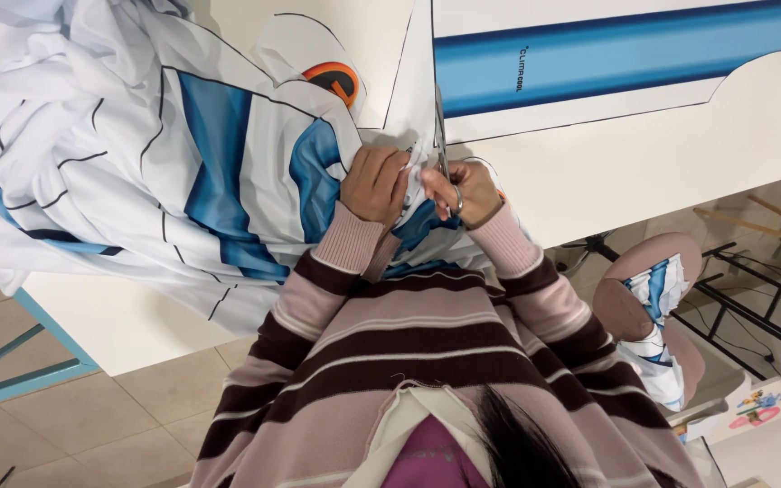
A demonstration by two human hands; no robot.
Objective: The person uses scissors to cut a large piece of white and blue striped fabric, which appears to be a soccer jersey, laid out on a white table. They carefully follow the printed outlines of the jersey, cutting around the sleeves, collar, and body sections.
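Striped sleeves (427, 334) nearest; our left grip (374, 183) pinches printed fabric (219, 154), right grip (468, 192) closed on scissors (441, 145); most outlines remain uncut.

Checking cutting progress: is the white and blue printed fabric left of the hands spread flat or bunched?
Bunched: the white and blue printed fabric lies heaped in folds on the white table.

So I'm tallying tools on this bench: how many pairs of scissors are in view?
1. The scissors are in the right hand, blades over the printed fabric that the left hand holds. More may be hidden under the bunched fabric.
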